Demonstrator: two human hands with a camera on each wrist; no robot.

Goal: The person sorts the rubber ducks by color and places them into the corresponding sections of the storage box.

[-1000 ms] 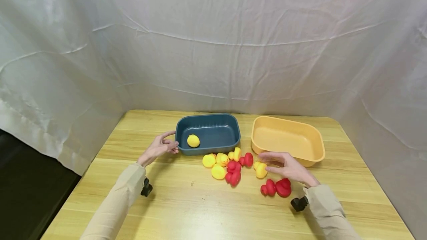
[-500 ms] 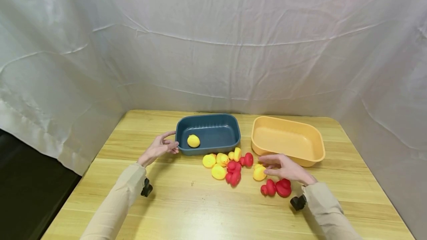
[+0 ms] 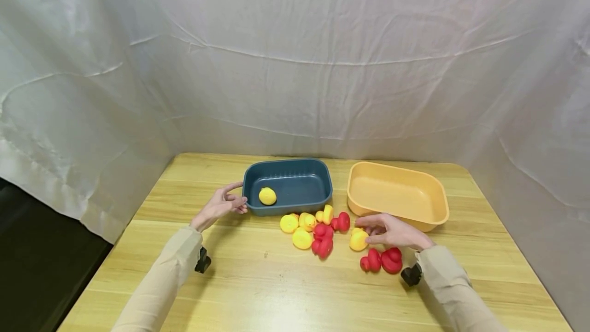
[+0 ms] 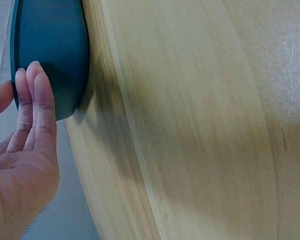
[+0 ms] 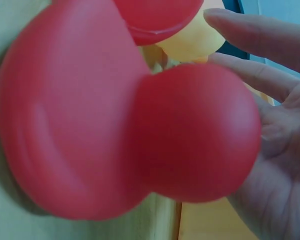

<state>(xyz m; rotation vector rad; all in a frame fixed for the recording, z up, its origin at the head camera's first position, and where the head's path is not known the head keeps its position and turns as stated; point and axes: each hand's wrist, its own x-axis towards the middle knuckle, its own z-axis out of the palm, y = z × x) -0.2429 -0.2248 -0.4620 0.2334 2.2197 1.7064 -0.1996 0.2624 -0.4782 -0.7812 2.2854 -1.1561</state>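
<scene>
At the left end of the dark blue bin, my left hand touches the wall with nearly straight fingers; its thumb lies at the rim. One yellow rubber duck sits inside that bin. My right hand pinches another yellow rubber duck between thumb and fingers, with the duck still on the table. In the right wrist view, a red rubber duck fills the foreground and partly covers the hand. Two red rubber ducks lie just below the right hand.
A yellow-orange bin stands at the right, behind the right hand. Between the bins and the person lies a cluster of several yellow ducks and red ducks. The wooden table meets grey curtains at the back and sides.
My right hand has lowered slightly and moved left around the yellow duck, which has turned and shifted a little toward me. My left hand and the blue bin have stayed put.
</scene>
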